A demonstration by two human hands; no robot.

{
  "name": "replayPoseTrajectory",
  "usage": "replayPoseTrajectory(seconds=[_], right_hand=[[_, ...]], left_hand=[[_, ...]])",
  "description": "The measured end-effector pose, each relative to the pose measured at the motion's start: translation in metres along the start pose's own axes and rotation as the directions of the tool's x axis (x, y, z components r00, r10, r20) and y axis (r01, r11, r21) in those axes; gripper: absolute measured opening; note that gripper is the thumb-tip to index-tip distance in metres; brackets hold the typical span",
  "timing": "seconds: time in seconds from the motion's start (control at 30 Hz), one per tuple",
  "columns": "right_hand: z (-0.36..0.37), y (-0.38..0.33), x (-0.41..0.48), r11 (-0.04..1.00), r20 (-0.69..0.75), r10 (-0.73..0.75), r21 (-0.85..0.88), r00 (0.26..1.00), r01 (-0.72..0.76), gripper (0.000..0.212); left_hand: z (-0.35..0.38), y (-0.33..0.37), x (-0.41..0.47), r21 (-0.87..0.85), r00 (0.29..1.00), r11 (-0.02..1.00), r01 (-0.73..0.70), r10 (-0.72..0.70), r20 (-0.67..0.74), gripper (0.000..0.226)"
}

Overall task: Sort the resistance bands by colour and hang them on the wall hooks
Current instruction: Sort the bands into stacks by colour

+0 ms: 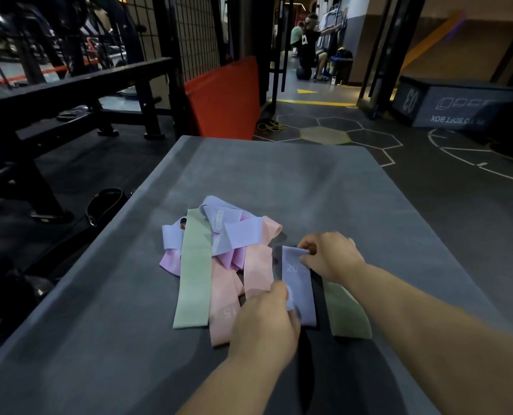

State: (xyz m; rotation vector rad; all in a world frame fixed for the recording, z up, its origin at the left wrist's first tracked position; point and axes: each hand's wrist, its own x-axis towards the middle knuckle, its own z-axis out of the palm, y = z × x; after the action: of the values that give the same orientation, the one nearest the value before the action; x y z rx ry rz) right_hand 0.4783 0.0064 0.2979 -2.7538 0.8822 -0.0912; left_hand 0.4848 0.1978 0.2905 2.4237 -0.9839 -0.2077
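From my remote seat I see both hands on one pale blue band (298,284) printed "20". The right hand (330,256) pinches its far edge between thumb and curled fingers. The left hand (264,322) is curled over its near end, with the back of the hand toward the camera, so those fingertips are hidden from me. The band lies flat on the grey desk (369,205), over a dark strip (318,298) that I cannot identify. Just right of that sits a green band (349,316), its far end covered by the right forearm. To the left is the pile (219,256), touching nothing the hands hold as far as I can tell. In it a long green strip (194,271) lies over a lilac band (171,262) that is mostly buried. A pink band (224,310) marked "15" is partly cut off by the left hand. Folded blue bands (234,232) on top carry print too blurred to read. The layers overlap too much for me to count them. Behind the desk stand an orange mat (222,97) and a soft box (459,106).
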Motion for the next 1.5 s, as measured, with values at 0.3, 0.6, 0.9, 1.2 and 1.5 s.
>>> replayPoseTrajectory(seconds=[0.3,0.6,0.9,1.2,1.5], right_hand=[[0.0,0.001,-0.004,0.999,-0.035,-0.044,-0.013,0.998,0.044,0.029],[-0.003,-0.002,-0.009,0.996,-0.027,-0.07,-0.058,0.997,0.068,0.028],[0.0,0.001,-0.013,0.932,0.043,-0.341,-0.112,0.939,0.344,0.04],[0.012,0.012,-0.01,0.877,0.255,-0.416,-0.14,0.873,0.459,0.052],[0.013,0.014,-0.01,0.868,0.268,-0.433,-0.133,0.861,0.478,0.075]], left_hand=[[0.001,-0.006,0.001,-0.022,0.998,0.998,-0.055,0.055,-0.008,0.014],[0.005,-0.013,0.0,-0.069,0.997,0.995,-0.078,0.077,-0.017,0.015],[0.012,-0.021,0.005,0.091,0.963,0.977,-0.195,0.209,-0.17,0.013],[0.025,-0.025,0.001,0.223,0.916,0.951,-0.215,0.275,-0.291,0.011],[0.028,-0.025,0.005,0.238,0.915,0.942,-0.238,0.3,-0.269,0.015]])
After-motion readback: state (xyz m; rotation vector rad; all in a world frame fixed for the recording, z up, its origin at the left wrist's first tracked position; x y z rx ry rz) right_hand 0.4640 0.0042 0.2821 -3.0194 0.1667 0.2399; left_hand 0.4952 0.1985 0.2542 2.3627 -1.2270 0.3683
